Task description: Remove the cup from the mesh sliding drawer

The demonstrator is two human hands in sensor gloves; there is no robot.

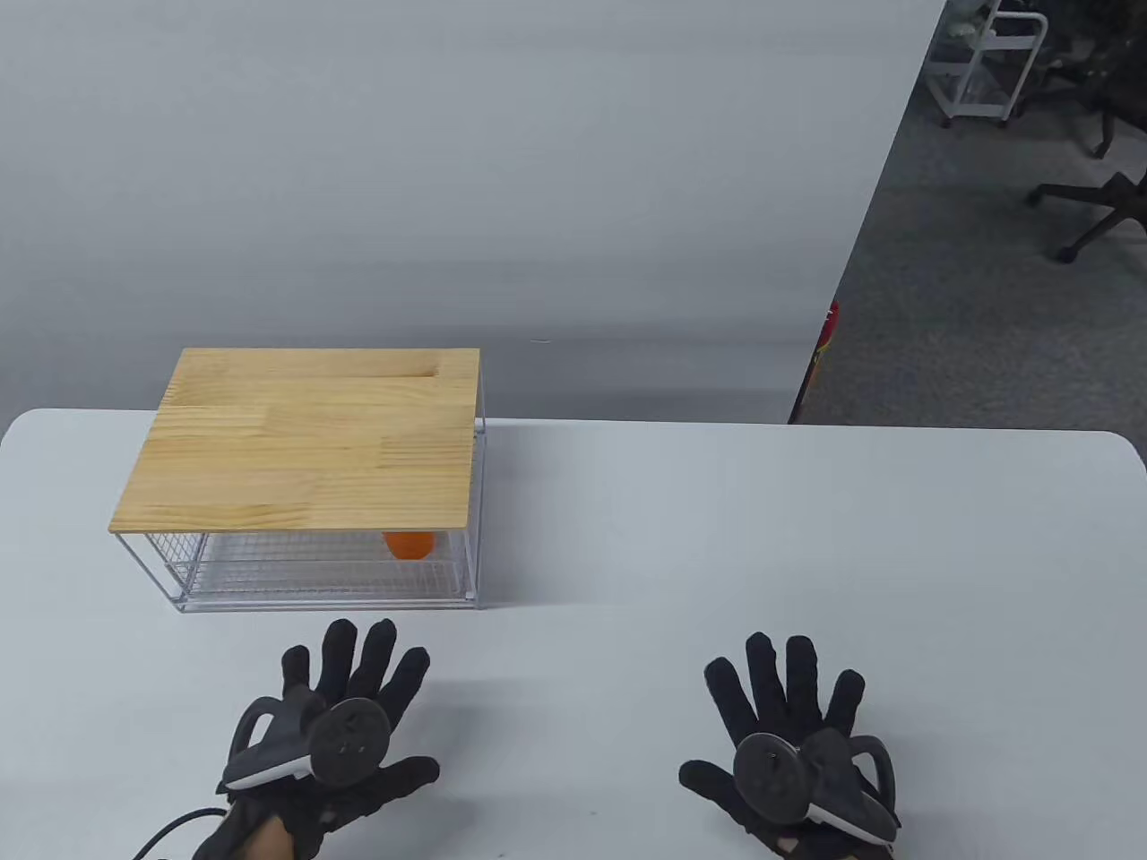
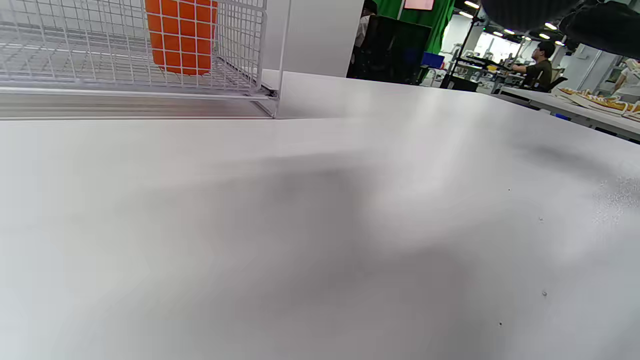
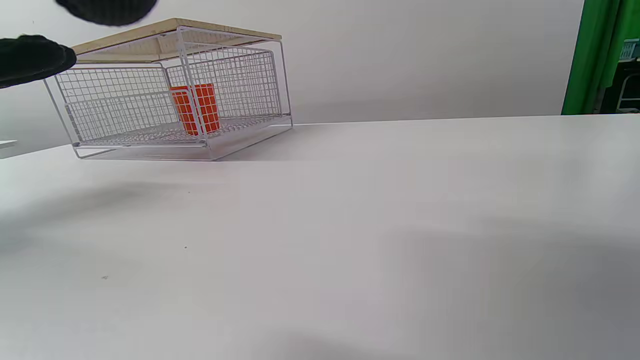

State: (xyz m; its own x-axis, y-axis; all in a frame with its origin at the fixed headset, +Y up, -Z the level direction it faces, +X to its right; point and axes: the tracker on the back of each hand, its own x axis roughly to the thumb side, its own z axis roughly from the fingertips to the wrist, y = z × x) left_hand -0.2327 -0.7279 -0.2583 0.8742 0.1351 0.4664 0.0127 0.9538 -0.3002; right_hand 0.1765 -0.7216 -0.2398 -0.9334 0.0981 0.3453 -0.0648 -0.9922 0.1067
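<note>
An orange cup (image 1: pixel 409 544) stands upright inside a white mesh sliding drawer (image 1: pixel 314 573) under a wooden top (image 1: pixel 305 439), at the table's left. The drawer sits pushed into its frame. The cup also shows through the mesh in the left wrist view (image 2: pixel 181 35) and the right wrist view (image 3: pixel 195 109). My left hand (image 1: pixel 345 708) lies flat on the table just in front of the drawer, fingers spread, holding nothing. My right hand (image 1: pixel 789 726) lies flat at the front right, fingers spread and empty, far from the drawer.
The white table (image 1: pixel 717 537) spreads to the right of the drawer unit. A grey wall panel (image 1: pixel 448 179) stands behind the table. Office chairs and a cart (image 1: pixel 986 63) stand on the floor at the far right.
</note>
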